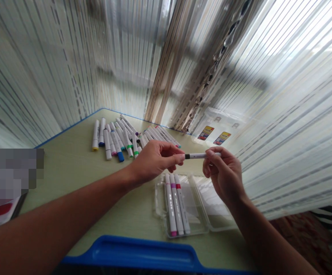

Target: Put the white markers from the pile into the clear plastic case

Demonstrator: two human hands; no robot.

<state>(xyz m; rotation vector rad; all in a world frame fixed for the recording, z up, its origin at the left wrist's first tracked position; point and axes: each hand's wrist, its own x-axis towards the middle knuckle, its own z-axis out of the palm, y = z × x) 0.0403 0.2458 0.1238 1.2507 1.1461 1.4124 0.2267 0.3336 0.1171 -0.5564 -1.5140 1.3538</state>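
A slim white marker (198,156) with a dark band is held level above the table. My left hand (153,157) pinches its dark end between thumb and fingers, hiding the tip. At the other end, my right hand (226,170) closes thumb and fingers around the white barrel. Below them lies an open clear plastic case (194,208), its lid folded out to the right. Three white markers, including a red-banded marker (182,204), lie side by side in the case's left part; the other two have pink and purple bands.
Several loose markers (113,143) are heaped at the table's back, partly behind my left hand. A clear container (210,130) with yellow labels stands at the back right, against the string curtain (126,57). A blue tray edge (143,254) runs along the front.
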